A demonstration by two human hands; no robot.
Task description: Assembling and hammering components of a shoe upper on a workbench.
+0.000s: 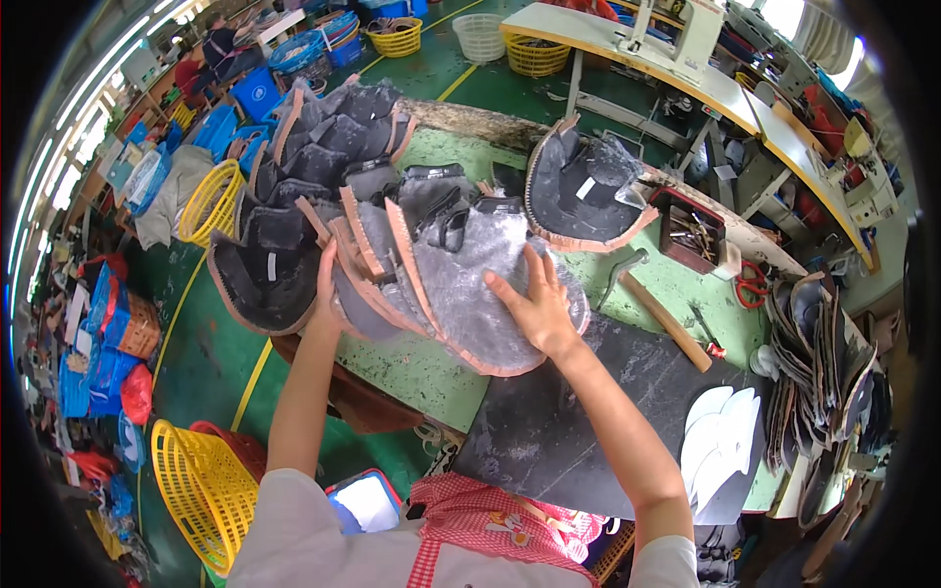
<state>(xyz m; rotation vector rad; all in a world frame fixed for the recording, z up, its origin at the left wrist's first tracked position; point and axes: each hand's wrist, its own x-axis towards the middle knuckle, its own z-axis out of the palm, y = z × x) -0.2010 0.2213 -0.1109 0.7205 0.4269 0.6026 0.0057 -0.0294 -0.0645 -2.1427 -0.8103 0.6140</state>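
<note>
Currently, the fingers of the right hand are spread, thumb well apart from the rest, and lie over the top of a fan of grey pieces. The left hand touches the left edge of that fan; its fingers are partly hidden by the pieces, so I cannot tell how far they are closed. The fan sits just past the far left corner of the black mat, its layers overlapping and showing tan rims. The mat itself lies on a pale green table. Over the mat's far edge reaches the wooden handle of a hammer, and white cut pieces rest on its right part. Beyond the mat are a dark red box of small tools and a dark curved piece with a white label; red-handled scissors lie past its far right corner. Right of the mat, dark pieces stand in a bundle. Well left of it, a yellow basket stands tilted.
</note>
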